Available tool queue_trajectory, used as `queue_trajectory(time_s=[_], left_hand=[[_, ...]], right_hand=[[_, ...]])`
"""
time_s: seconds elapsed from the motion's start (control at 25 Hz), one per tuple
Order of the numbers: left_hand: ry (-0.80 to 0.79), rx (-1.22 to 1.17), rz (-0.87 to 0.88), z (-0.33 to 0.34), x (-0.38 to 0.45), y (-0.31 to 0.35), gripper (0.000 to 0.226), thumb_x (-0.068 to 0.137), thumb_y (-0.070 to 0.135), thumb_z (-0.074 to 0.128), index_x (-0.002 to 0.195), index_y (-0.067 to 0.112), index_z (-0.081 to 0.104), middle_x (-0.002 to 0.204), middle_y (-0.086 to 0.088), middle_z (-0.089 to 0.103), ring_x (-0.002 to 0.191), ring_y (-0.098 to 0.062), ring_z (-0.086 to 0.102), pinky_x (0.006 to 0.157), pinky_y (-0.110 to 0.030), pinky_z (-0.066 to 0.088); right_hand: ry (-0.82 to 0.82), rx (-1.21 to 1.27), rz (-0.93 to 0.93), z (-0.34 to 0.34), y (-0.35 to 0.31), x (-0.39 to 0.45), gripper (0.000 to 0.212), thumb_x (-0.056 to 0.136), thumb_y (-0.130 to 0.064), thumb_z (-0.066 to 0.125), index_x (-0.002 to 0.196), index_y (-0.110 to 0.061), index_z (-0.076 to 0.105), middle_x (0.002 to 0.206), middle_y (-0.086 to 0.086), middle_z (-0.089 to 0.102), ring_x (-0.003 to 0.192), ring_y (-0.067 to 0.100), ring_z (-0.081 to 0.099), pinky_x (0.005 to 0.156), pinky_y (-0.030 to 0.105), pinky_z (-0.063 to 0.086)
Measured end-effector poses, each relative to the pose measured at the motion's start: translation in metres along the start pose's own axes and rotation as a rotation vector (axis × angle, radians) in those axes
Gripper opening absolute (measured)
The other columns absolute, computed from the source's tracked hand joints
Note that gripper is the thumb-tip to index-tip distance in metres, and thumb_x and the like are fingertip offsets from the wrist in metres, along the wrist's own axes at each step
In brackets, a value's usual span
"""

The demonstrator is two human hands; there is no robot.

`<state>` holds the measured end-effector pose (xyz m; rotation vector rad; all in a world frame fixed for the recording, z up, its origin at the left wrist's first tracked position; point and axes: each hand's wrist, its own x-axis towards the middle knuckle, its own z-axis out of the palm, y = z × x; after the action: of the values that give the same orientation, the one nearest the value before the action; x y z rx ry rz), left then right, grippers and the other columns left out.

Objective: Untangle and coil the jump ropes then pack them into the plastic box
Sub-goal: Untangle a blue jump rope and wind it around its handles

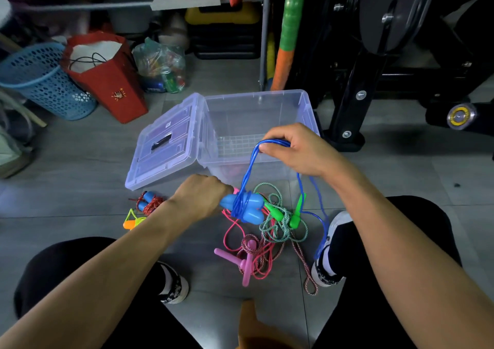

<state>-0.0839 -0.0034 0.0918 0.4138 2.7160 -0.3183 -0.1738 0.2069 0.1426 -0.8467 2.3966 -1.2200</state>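
Left hand [201, 195], mid-frame: fist closed, knuckles up, forearm running in from the lower left corner. It grips the blue handles [247, 208]. Right hand [294, 149], right of centre and higher in the frame: back of hand up, fingers curled, thumb pinching loops of blue rope [250, 166]. Right forearm enters from the lower right. Both arms bare, knees spread below.
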Motion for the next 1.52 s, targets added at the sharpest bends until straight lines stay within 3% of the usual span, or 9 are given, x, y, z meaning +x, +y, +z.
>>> queue_trajectory(time_s=[0.24, 0.36, 0.48, 0.76, 1.0, 1.16, 1.28, 1.4, 1.52], left_hand=[[0.665, -0.495, 0.282, 0.013, -0.011, -0.006, 0.009, 0.071, 0.03, 0.059, 0.074, 0.024, 0.053, 0.068, 0.006, 0.054, 0.055, -0.019, 0.053, 0.047, -0.025, 0.043], [0.735, -1.042, -0.199, 0.001, -0.018, -0.01, 0.031, 0.077, 0.023, 0.075, 0.066, 0.024, 0.046, 0.058, 0.009, 0.045, 0.051, -0.005, 0.041, 0.048, -0.016, 0.033], [0.673, -1.177, -0.573, -0.004, -0.011, -0.013, 0.025, 0.079, 0.027, 0.074, 0.072, 0.017, 0.053, 0.062, 0.001, 0.053, 0.055, -0.014, 0.044, 0.051, -0.027, 0.039], [0.096, -0.234, -0.553, 0.005, -0.01, -0.006, 0.029, 0.089, 0.005, 0.051, 0.118, 0.008, 0.05, 0.115, -0.013, 0.062, 0.102, -0.033, 0.063, 0.074, -0.037, 0.046], [0.148, -0.006, 0.025, 0.001, -0.009, 0.01, 0.028, 0.093, 0.019, 0.052, 0.12, 0.02, 0.055, 0.108, -0.003, 0.056, 0.098, -0.03, 0.063, 0.074, -0.038, 0.049], [0.577, -0.462, 0.218, 0.016, -0.021, -0.01, 0.021, 0.077, 0.025, 0.058, 0.09, 0.011, 0.066, 0.078, -0.001, 0.061, 0.065, -0.024, 0.061, 0.052, -0.034, 0.051], [0.809, -0.877, -0.032, 0.014, -0.028, -0.01, 0.017, 0.074, 0.02, 0.076, 0.076, 0.01, 0.063, 0.057, 0.014, 0.046, 0.054, -0.004, 0.043, 0.05, -0.017, 0.038], [0.707, -1.128, -0.355, 0.0, -0.026, 0.0, 0.026, 0.073, 0.027, 0.084, 0.081, 0.018, 0.061, 0.059, 0.003, 0.058, 0.052, -0.01, 0.043, 0.05, -0.016, 0.038], [0.524, -1.511, -0.394, -0.006, -0.022, 0.0, 0.016, 0.077, 0.019, 0.069, 0.087, 0.013, 0.058, 0.073, -0.016, 0.065, 0.06, -0.023, 0.055, 0.052, -0.032, 0.045]], right_hand=[[0.027, 0.011, 0.07, 0.021, 0.038, 0.009, 0.019, 0.098, -0.024, 0.055, 0.091, -0.019, 0.071, 0.066, -0.005, 0.055, 0.059, 0.003, 0.042, 0.062, 0.028, 0.036], [-0.156, 0.023, 0.138, 0.038, 0.04, -0.003, 0.028, 0.101, -0.03, 0.048, 0.097, -0.015, 0.072, 0.06, -0.017, 0.053, 0.055, -0.006, 0.047, 0.061, 0.019, 0.037], [-0.329, -0.117, 0.135, 0.068, 0.025, -0.012, 0.036, 0.104, -0.037, 0.039, 0.09, -0.017, 0.066, 0.081, -0.003, 0.068, 0.079, 0.008, 0.061, 0.077, 0.028, 0.045], [-0.257, -0.519, -0.177, 0.066, -0.025, -0.017, 0.024, 0.096, -0.029, 0.046, 0.076, -0.017, 0.049, 0.072, 0.003, 0.055, 0.075, 0.031, 0.057, 0.067, 0.041, 0.048], [-0.128, -0.368, -0.149, 0.025, -0.002, 0.01, 0.029, 0.085, -0.043, 0.068, 0.082, -0.014, 0.07, 0.074, -0.006, 0.055, 0.073, 0.015, 0.051, 0.07, 0.037, 0.046], [-0.127, -0.201, 0.055, 0.016, 0.027, 0.012, 0.039, 0.078, -0.048, 0.074, 0.071, -0.009, 0.069, 0.059, 0.002, 0.057, 0.057, 0.011, 0.046, 0.058, 0.03, 0.04], [-0.137, -0.026, 0.135, 0.023, 0.032, 0.002, 0.033, 0.086, -0.044, 0.067, 0.066, -0.017, 0.067, 0.056, -0.004, 0.057, 0.053, 0.004, 0.047, 0.052, 0.019, 0.035], [-0.179, 0.037, 0.13, 0.049, 0.031, -0.006, 0.028, 0.096, -0.031, 0.058, 0.076, -0.017, 0.07, 0.063, 0.001, 0.061, 0.057, 0.005, 0.05, 0.057, 0.022, 0.038], [-0.211, -0.022, 0.132, 0.069, 0.025, -0.01, 0.028, 0.1, -0.027, 0.051, 0.079, -0.017, 0.066, 0.061, -0.004, 0.057, 0.05, -0.002, 0.047, 0.055, 0.015, 0.038]])
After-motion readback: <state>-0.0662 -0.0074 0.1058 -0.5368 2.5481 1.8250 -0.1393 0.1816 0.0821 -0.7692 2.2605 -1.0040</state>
